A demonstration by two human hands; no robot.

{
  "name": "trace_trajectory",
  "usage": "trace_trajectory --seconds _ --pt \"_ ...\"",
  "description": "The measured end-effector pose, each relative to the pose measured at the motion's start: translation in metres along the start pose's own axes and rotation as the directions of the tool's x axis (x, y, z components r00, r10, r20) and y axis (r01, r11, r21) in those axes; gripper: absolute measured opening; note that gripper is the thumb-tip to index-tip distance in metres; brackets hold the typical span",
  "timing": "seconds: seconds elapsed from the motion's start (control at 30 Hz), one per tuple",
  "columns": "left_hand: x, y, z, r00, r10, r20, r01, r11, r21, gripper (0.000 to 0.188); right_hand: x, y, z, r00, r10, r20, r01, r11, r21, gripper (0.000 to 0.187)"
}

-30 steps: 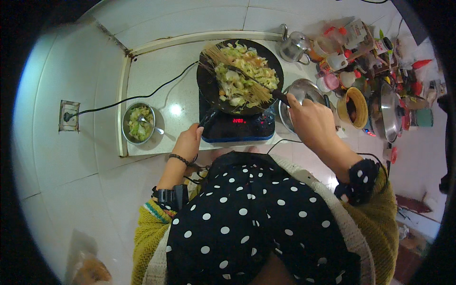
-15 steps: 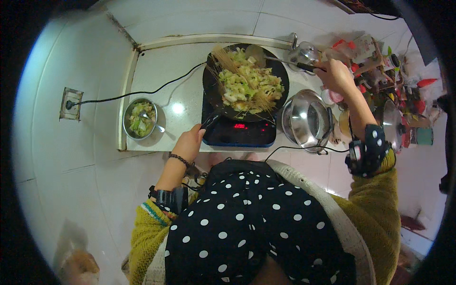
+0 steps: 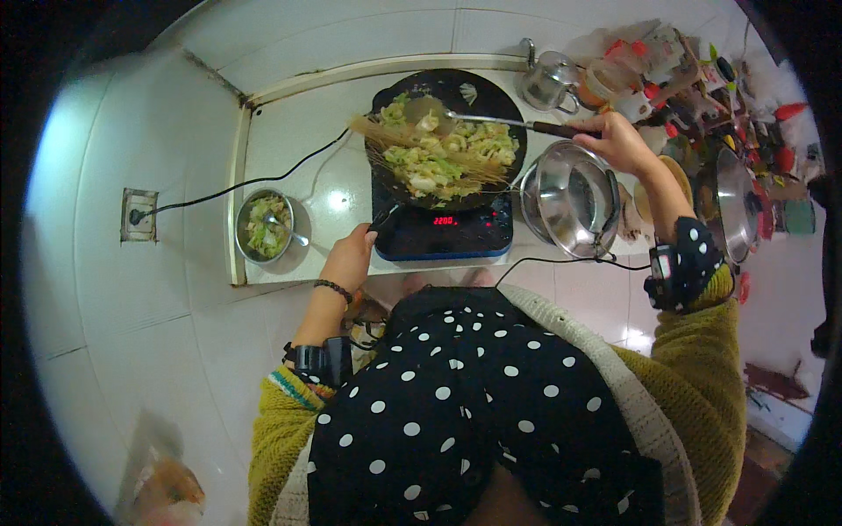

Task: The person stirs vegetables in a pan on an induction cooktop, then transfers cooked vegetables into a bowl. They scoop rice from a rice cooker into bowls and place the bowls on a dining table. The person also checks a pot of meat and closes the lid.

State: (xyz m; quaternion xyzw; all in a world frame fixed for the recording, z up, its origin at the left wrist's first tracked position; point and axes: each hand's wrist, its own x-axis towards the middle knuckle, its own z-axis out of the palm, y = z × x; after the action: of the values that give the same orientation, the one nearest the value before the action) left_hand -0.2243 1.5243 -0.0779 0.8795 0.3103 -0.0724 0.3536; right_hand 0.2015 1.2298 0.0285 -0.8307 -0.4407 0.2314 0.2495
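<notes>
"What was the left hand [image 3: 350,255] doing in the head view?"

"Its grip was closed around the black wok handle [image 3: 384,217], near the front edge of the worktop [image 3: 289,131]."

"And the right hand [image 3: 617,142]?"

"Its grip was wrapped about the dark end of a long-handled utensil [image 3: 504,120] (ladle or turner, I couldn't tell), whose head lay among the food."

"Where was the wok [image 3: 478,88]?"

"On the cooker [image 3: 443,241], reaching toward the worktop's back edge. Chopped greens [image 3: 425,165] filled it, and thin dry-looking noodles [image 3: 386,134] lay across them, some poking over the left rim."

"Anything around it?"

"A metal bowl [image 3: 240,230] of greens, with a spoon [image 3: 300,238] in it, stood by the worktop's front left corner; a kettle [image 3: 550,81] stood along the back edge, right of the wok."
</notes>
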Motion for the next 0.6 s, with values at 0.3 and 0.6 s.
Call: trace_trajectory --seconds 0.3,0.6 --pt "0.003 -0.005 0.0 0.999 0.051 -0.008 -0.051 0.998 0.03 0.035 -0.086 -0.108 0.014 0.989 -0.127 -0.072 0.078 0.878 -0.473 0.039" --pt "0.002 -0.004 -0.005 0.998 0.031 0.048 -0.03 0.999 -0.025 0.034 -0.057 -0.13 0.072 0.975 -0.218 -0.036 0.127 0.687 -0.715 0.029"
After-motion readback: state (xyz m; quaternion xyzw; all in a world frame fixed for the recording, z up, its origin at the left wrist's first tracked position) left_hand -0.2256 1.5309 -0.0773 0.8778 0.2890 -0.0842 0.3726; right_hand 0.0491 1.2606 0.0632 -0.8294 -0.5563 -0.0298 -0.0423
